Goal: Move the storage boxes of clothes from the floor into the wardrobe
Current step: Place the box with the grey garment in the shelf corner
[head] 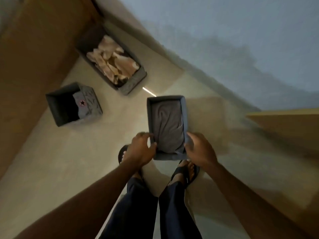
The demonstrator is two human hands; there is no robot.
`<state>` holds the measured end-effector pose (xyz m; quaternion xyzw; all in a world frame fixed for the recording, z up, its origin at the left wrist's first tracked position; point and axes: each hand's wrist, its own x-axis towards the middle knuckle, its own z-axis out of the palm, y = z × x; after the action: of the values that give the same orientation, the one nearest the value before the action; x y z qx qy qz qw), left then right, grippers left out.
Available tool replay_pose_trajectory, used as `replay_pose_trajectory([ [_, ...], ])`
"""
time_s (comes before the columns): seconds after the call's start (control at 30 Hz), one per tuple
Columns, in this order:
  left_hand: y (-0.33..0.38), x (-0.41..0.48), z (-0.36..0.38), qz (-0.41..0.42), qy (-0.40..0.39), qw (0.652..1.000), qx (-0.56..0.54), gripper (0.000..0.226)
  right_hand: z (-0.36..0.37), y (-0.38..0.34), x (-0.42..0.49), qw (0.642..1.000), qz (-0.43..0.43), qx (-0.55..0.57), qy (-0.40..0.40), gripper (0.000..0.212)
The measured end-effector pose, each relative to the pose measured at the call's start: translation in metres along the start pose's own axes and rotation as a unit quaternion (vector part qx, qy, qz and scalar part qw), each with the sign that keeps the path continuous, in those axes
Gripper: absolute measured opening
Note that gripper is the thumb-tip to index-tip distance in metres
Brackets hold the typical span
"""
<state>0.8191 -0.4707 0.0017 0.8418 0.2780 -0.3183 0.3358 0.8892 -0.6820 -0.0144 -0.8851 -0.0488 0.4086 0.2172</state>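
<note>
Left hand (140, 149): gripping the near left wall of the grey storage box (168, 127), thumb hooking over the rim, fingers underneath or outside, hidden.
Right hand (200, 149): clamping the near right wall the same way; pairing with the left so the soft fabric sides are not sagging to one side.
Held box: hanging off the floor (86, 161) above the feet, kept level and open side up, likely so the folded grey garment (166, 125) is not sliding out.
Grip choice: taking the end nearest the body, probably leaving the far end free for sliding into a shelf first.
Feet: standing in dark sandals (187, 173) directly below the box.
Empty-looking box (74, 104): sitting on the floor to the left, well apart, waiting; contents too dark for telling.
Long box (112, 59): lying farther off against the brown wooden panel (34, 57), holding pale cream clothes (112, 60), also waiting.
Wardrobe: not clearly showing; tan panel (284, 128) at right possibly belonging to it.
Progress: judging early, with two boxes not yet lifted.
</note>
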Motion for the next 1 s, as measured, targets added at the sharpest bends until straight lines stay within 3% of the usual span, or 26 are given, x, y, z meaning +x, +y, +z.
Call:
replay_pose_trajectory([
  [0.17, -0.013, 0.077, 0.036, -0.017, -0.042, 0.999, -0.006, 0.046, 0.036, 0.028, 0.068, 1.0, -0.001, -0.026, -0.007, 0.055],
  [0.33, -0.006, 0.101, 0.047, -0.054, -0.041, 0.997, -0.03, 0.046, 0.044, 0.035, 0.101, 1.0, -0.003, -0.005, -0.031, 0.031],
  [0.43, 0.004, 0.084, 0.035, -0.044, -0.03, 0.998, -0.035, 0.048, 0.029, 0.027, 0.09, 1.0, -0.003, 0.014, -0.003, 0.041],
  [0.57, 0.036, 0.03, -0.008, -0.021, -0.03, 0.998, -0.044, 0.056, -0.011, 0.006, 0.039, 0.999, -0.023, 0.028, 0.022, 0.048],
  [0.8, 0.111, -0.126, -0.103, 0.009, -0.049, 0.997, -0.051, 0.062, -0.107, -0.051, -0.125, 0.999, -0.031, 0.023, 0.037, 0.051],
  [1.0, 0.163, -0.253, -0.178, 0.07, -0.071, 0.994, -0.032, 0.062, -0.186, -0.106, -0.277, 0.997, 0.012, 0.026, 0.068, 0.049],
])
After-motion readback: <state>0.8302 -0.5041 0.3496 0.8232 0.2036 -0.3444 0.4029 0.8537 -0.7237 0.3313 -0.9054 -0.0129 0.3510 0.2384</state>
